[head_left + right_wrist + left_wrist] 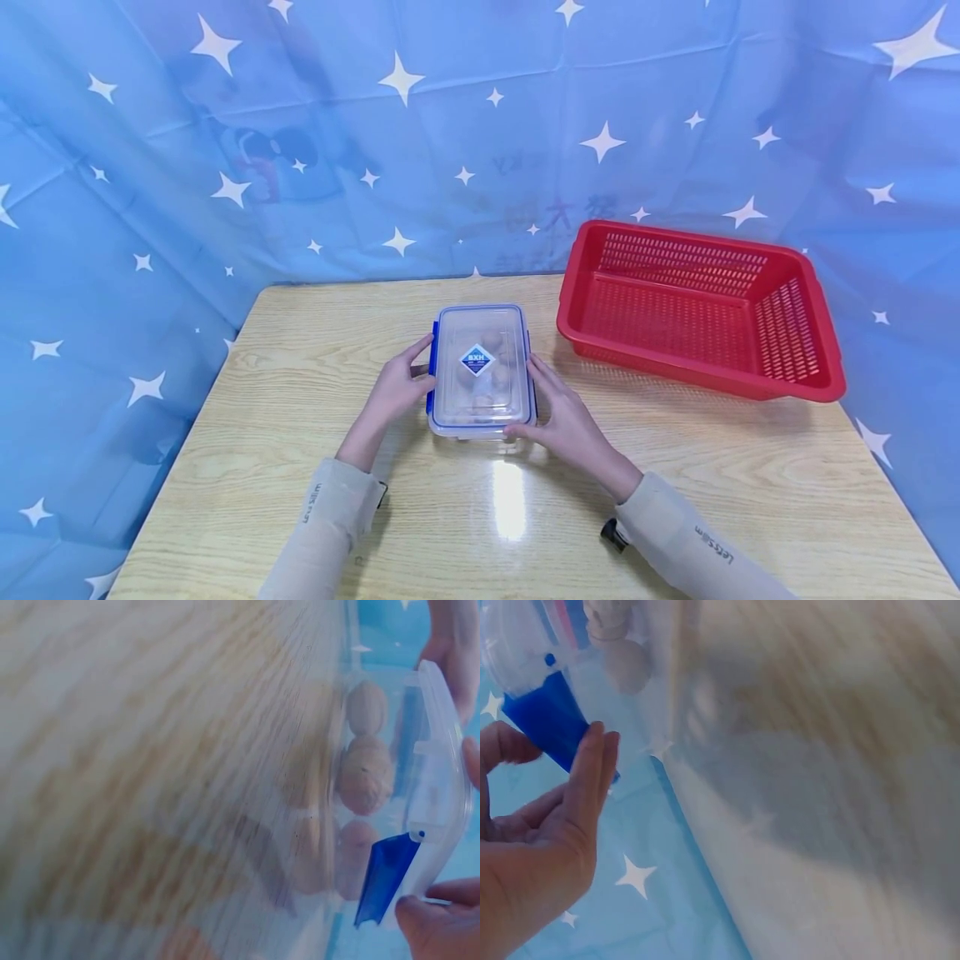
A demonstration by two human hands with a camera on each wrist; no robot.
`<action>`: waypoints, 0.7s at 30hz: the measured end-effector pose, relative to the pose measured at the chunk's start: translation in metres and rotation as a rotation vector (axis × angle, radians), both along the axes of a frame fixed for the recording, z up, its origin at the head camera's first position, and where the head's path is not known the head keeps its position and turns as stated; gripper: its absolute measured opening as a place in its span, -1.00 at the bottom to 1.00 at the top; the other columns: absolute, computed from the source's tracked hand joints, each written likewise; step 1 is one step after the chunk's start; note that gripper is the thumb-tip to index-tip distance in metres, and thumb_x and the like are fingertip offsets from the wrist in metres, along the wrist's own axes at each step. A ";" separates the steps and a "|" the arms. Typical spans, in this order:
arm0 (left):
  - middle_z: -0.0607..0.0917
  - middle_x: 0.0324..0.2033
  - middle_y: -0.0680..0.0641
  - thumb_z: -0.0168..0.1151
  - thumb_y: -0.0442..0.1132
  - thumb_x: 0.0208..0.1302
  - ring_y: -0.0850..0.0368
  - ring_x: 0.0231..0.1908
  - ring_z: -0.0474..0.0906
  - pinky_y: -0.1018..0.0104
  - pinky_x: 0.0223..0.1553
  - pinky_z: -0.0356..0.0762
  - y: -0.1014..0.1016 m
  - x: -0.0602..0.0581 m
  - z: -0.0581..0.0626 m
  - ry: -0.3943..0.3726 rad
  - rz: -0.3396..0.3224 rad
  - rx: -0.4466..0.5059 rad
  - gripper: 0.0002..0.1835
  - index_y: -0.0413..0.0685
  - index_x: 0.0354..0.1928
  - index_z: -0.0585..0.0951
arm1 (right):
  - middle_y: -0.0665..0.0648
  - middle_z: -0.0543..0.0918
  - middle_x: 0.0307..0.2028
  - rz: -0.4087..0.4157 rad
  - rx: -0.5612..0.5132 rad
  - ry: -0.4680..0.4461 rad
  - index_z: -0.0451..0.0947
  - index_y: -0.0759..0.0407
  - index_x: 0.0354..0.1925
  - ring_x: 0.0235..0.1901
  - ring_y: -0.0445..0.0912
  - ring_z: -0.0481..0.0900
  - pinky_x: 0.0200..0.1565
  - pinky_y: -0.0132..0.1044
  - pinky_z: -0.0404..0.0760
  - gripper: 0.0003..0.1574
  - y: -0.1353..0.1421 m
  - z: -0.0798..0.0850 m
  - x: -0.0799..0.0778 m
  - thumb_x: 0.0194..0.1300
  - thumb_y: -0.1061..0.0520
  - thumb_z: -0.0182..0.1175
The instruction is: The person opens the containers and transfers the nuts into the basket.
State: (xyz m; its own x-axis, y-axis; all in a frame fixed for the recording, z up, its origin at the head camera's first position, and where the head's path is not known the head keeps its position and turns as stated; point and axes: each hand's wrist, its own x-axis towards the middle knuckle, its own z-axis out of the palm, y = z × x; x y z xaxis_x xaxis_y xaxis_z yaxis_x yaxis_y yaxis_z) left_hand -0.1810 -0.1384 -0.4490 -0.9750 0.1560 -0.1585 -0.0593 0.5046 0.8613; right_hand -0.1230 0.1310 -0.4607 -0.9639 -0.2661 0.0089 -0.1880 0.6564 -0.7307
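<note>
A clear plastic food container (457, 400) with a blue-edged lid and a diamond-shaped label (477, 360) lies flat on the table. Several round brown things like walnuts (366, 776) show through its wall. At its left side my left hand (393, 387) holds the blue clip (551, 716) between thumb and fingers; this clip sticks outward. My right hand (566, 421) grips the near right corner, fingers along the right side and thumb at the front rim. Another blue clip (386, 874) stands out from the wall beside the right fingertips.
A red perforated plastic basket (660, 358) stands at the table's back right. Behind and beside the wooden table (300, 375) hangs a blue curtain (337, 150) with white stars. Black wrist straps (615, 533) show below the pale sleeves.
</note>
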 end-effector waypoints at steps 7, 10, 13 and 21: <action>0.36 0.41 -0.35 0.12 -0.45 0.09 -0.26 0.16 0.61 0.07 0.03 0.72 0.009 0.001 0.009 0.022 0.045 -0.066 -0.17 -0.06 0.50 0.27 | 0.20 0.04 0.58 0.003 -0.016 -0.004 0.00 0.17 0.56 0.53 0.24 0.06 0.45 0.23 0.23 0.40 0.000 0.000 0.000 -0.01 -0.25 0.52; 0.39 0.39 -0.36 0.13 -0.45 0.11 -0.26 0.16 0.61 0.06 0.04 0.72 0.012 0.001 0.011 0.019 0.060 -0.085 -0.19 -0.07 0.50 0.28 | 0.21 0.04 0.58 0.006 -0.021 0.006 0.00 0.19 0.56 0.53 0.24 0.07 0.45 0.23 0.23 0.40 0.000 0.000 0.001 -0.01 -0.24 0.52; 0.42 0.36 -0.37 0.13 -0.47 0.13 -0.25 0.15 0.61 0.08 -0.01 0.74 0.014 0.000 0.012 0.018 0.069 -0.114 -0.20 -0.08 0.49 0.28 | 0.22 0.05 0.58 0.010 -0.016 0.016 0.00 0.20 0.56 0.53 0.24 0.07 0.45 0.22 0.24 0.39 0.000 0.000 0.001 0.00 -0.22 0.52; 0.48 0.31 -0.39 0.14 -0.50 0.16 -0.26 0.10 0.64 0.08 -0.05 0.75 0.017 -0.006 0.013 0.055 0.093 -0.168 -0.24 -0.13 0.47 0.30 | 0.23 0.05 0.58 0.002 -0.019 0.017 -0.01 0.21 0.56 0.53 0.24 0.06 0.46 0.21 0.22 0.39 -0.002 0.003 -0.003 0.01 -0.20 0.52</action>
State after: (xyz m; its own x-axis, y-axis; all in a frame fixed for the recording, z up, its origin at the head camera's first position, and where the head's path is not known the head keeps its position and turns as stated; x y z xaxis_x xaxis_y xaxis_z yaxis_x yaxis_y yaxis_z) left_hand -0.1866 -0.1213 -0.4363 -0.9919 0.0407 -0.1204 -0.0671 0.6363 0.7685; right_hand -0.1255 0.1293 -0.4582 -0.9630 -0.2679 0.0304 -0.2019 0.6417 -0.7400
